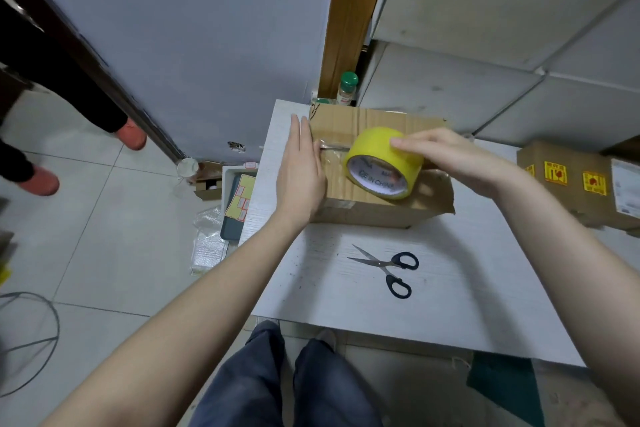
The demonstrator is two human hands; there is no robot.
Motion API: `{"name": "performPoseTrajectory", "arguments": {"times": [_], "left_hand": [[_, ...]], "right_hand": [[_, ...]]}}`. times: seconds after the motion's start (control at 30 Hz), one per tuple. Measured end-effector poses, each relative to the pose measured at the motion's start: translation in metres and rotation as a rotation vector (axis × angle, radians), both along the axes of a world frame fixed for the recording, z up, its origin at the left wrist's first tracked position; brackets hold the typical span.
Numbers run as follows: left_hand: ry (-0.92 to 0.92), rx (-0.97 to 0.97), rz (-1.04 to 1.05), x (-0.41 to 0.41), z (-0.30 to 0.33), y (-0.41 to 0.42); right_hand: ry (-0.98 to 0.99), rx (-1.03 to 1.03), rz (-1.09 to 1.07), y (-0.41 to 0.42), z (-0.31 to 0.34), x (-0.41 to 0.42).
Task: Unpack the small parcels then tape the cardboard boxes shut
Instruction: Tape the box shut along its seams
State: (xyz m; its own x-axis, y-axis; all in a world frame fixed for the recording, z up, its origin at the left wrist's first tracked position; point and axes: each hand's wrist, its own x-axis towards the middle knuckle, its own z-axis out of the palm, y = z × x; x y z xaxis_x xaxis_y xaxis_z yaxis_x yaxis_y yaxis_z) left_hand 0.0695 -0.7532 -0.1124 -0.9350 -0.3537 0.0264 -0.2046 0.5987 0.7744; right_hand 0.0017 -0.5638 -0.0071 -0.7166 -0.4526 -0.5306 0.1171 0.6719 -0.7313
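A brown cardboard box (374, 208) stands on the white table (433, 291), its flaps folded shut. My right hand (460, 156) grips a yellow roll of tape (381, 163) on top of the box. A clear strip of tape (332, 146) runs from the roll leftwards along the flap seam. My left hand (304, 170) lies flat with straight fingers against the box's left end, thumb on the strip's end. Black-handled scissors (391, 267) lie open on the table in front of the box.
A second cardboard box (568, 184) with yellow stickers sits at the right. A green-capped bottle (346, 88) stands behind the box. On the floor at the left lie a tray (235, 204), bubble wrap (207, 246) and a cup (187, 168). Another person's orange shoes (131, 135) stand far left.
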Motion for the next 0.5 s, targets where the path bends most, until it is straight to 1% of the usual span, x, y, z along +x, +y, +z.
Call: {"name": "performPoseTrajectory", "arguments": {"times": [0.07,0.1,0.2,0.23,0.3,0.33,0.4,0.5], "left_hand": [[0.072,-0.213,-0.115,0.001,-0.002,-0.002],[0.066,-0.264,-0.158,0.001,-0.003,-0.003],[-0.030,-0.311,-0.179,-0.004,-0.002,-0.006],[-0.038,-0.377,-0.195,-0.006,-0.001,-0.007],[0.007,-0.522,-0.307,-0.008,0.001,-0.009],[0.026,-0.543,-0.381,-0.009,0.003,-0.012],[0.014,-0.485,-0.486,-0.008,0.006,-0.017],[0.005,-0.407,-0.500,-0.011,0.011,-0.017]], "right_hand": [[0.051,-0.048,-0.002,0.005,0.000,0.006],[0.092,-0.067,-0.013,0.005,0.001,0.007],[0.226,-0.101,-0.060,-0.002,0.005,0.007],[0.279,-0.089,-0.068,-0.004,0.008,0.005],[0.380,-0.050,-0.075,-0.008,0.013,0.000],[0.416,-0.037,-0.080,-0.008,0.015,-0.002],[0.443,-0.023,-0.088,-0.006,0.016,-0.006],[0.416,-0.028,-0.101,-0.001,0.012,-0.007]]}}
